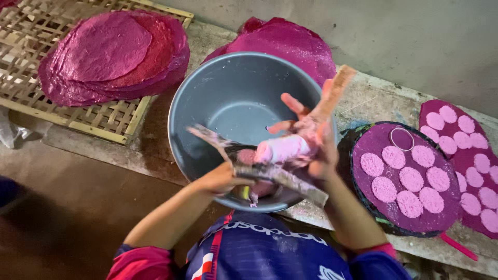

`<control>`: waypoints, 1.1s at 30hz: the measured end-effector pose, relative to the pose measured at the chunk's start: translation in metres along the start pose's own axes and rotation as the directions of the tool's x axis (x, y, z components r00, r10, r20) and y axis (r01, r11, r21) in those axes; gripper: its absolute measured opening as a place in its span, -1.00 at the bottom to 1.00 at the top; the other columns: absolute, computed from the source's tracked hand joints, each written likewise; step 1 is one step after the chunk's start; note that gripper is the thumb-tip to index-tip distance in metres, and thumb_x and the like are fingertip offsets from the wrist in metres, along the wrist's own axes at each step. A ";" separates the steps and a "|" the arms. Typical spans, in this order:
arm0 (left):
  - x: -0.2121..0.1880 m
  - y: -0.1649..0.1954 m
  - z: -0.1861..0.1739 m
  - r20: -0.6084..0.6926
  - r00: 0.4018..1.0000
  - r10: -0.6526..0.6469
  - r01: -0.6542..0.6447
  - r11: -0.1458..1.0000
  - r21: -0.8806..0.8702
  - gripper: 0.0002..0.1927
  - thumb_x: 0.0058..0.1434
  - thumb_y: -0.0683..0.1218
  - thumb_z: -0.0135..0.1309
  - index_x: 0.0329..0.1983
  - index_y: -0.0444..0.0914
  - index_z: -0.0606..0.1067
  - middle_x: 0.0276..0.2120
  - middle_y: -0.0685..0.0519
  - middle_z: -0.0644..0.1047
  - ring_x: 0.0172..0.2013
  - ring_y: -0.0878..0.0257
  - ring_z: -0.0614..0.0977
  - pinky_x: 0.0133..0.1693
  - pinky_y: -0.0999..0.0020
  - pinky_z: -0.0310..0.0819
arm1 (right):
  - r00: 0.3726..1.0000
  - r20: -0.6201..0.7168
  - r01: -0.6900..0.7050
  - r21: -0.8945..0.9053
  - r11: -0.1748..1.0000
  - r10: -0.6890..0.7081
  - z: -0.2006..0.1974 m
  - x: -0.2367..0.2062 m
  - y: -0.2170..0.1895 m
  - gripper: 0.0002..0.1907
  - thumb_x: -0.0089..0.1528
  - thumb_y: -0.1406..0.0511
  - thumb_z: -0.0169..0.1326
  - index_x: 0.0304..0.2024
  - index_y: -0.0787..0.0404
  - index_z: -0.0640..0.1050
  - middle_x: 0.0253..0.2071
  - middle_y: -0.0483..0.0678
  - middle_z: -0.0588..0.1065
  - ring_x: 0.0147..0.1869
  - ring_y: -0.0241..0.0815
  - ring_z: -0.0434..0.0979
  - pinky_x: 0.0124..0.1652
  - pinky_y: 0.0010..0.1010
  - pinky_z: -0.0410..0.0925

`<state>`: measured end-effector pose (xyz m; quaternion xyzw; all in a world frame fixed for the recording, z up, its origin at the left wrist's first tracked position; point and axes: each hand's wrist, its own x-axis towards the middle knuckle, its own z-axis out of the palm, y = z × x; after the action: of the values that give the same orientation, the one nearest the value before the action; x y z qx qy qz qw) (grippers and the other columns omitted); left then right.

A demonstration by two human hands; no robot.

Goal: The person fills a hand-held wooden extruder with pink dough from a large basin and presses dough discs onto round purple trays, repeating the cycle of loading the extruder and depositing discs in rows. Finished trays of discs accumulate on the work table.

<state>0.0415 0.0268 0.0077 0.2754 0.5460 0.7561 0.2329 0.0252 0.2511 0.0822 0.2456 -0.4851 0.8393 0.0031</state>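
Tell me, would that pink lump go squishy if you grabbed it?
Probably squishy: the pale pink dough lump looks soft and rounded in the right hand, whose fingers are smeared pink. Likely sticky too, since bits cling to the flat wooden scraper held by the left hand.

Over a grey bowl, the left hand grips a flat scraper against a pink dough roll held by the right hand (dough-smeared), beside a round tray of pink discs.
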 end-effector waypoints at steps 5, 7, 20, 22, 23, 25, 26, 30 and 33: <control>-0.010 0.046 -0.009 -0.017 0.999 0.049 -0.035 0.881 0.473 -0.47 -0.06 0.00 0.40 -0.03 -0.23 0.52 -0.20 0.03 0.63 -0.16 0.14 0.65 -0.11 0.16 0.61 | 0.937 0.341 0.312 -0.731 0.607 -0.070 0.007 -0.017 -0.044 -0.39 0.30 0.08 0.00 0.35 0.20 0.36 0.35 0.38 0.40 0.05 0.08 0.60 -0.09 -0.14 0.51; -0.011 0.059 0.007 -0.107 0.985 -0.135 0.172 0.756 0.632 -0.46 -0.07 0.07 0.41 -0.05 -0.19 0.51 -0.24 0.02 0.64 -0.18 0.09 0.66 -0.14 0.14 0.58 | 0.760 0.613 0.648 -0.691 0.320 -0.215 0.008 -0.030 -0.044 -0.59 0.25 0.20 0.13 0.15 0.10 0.49 0.13 0.41 0.49 0.01 0.13 0.66 -0.08 -0.16 0.56; 0.076 0.053 0.155 -0.135 0.955 0.263 0.004 0.446 0.895 -0.37 -0.04 0.02 0.40 0.06 -0.27 0.42 -0.09 -0.14 0.56 -0.03 -0.07 0.56 -0.01 0.10 0.46 | 0.852 0.392 -0.009 -0.651 0.759 0.347 -0.090 -0.092 -0.149 0.06 0.25 -0.11 0.21 0.58 0.25 0.08 0.48 0.16 0.27 0.57 0.03 0.24 0.49 -0.19 0.13; 0.105 0.053 0.193 -0.092 0.944 0.318 -0.061 0.438 0.897 -0.35 -0.04 0.01 0.39 0.08 -0.29 0.41 -0.07 -0.17 0.54 0.00 -0.09 0.54 0.01 0.09 0.44 | 0.676 0.401 -0.331 -0.585 0.741 0.618 -0.142 -0.121 -0.171 0.12 0.14 -0.13 0.29 0.53 0.31 0.16 0.43 0.14 0.39 0.51 -0.06 0.34 0.43 -0.22 0.22; 0.122 0.051 0.217 -0.061 0.941 0.334 -0.097 0.435 0.895 -0.34 -0.03 0.00 0.39 0.09 -0.30 0.41 -0.05 -0.18 0.53 0.01 -0.10 0.54 0.02 0.09 0.44 | 0.650 0.398 -0.405 -0.540 0.738 0.647 -0.165 -0.145 -0.178 0.13 0.13 -0.13 0.31 0.52 0.33 0.19 0.40 0.12 0.41 0.47 -0.10 0.34 0.41 -0.23 0.24; 0.163 0.045 0.269 -0.002 0.932 0.362 -0.166 0.431 0.887 -0.33 -0.03 -0.01 0.39 0.11 -0.32 0.39 -0.03 -0.21 0.52 0.04 -0.13 0.52 0.05 0.08 0.42 | 0.695 0.361 -0.408 -0.514 0.755 0.621 -0.225 -0.189 -0.198 0.12 0.12 -0.11 0.35 0.50 0.34 0.22 0.40 0.09 0.41 0.46 -0.14 0.34 0.41 -0.23 0.24; 0.189 0.037 0.296 0.042 0.930 0.366 -0.208 0.426 0.881 -0.32 -0.02 -0.02 0.39 0.12 -0.32 0.39 -0.01 -0.22 0.51 0.05 -0.14 0.51 0.06 0.08 0.41 | 0.764 0.323 -0.343 -0.530 0.776 0.559 -0.259 -0.215 -0.211 0.10 0.11 -0.09 0.36 0.50 0.34 0.24 0.42 0.08 0.39 0.49 -0.13 0.33 0.44 -0.23 0.21; 0.317 -0.015 0.396 0.195 0.913 0.359 -0.331 0.372 0.867 -0.29 -0.01 -0.05 0.38 0.16 -0.36 0.36 0.04 -0.28 0.48 0.11 -0.18 0.47 0.11 0.07 0.38 | 0.831 -0.038 -0.493 -0.509 0.705 0.555 -0.404 -0.342 -0.268 0.00 0.07 0.03 0.28 0.50 0.28 0.31 0.26 0.04 0.44 0.23 -0.13 0.39 0.20 -0.29 0.31; 0.424 -0.091 0.461 0.255 0.916 0.310 -0.344 0.277 0.897 -0.29 0.06 -0.04 0.31 0.22 -0.40 0.35 0.09 -0.33 0.45 0.13 -0.26 0.44 0.10 -0.03 0.33 | 0.945 -0.272 -0.326 -0.705 0.630 0.184 -0.520 -0.453 -0.310 -0.12 0.04 0.17 0.27 0.37 0.32 0.32 0.39 0.05 0.33 0.52 -0.05 0.23 0.41 -0.24 0.08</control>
<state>0.0419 0.6524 0.1060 0.4749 0.8038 0.3390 -0.1159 0.2864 0.9447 -0.0663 0.0773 -0.8114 0.5788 0.0259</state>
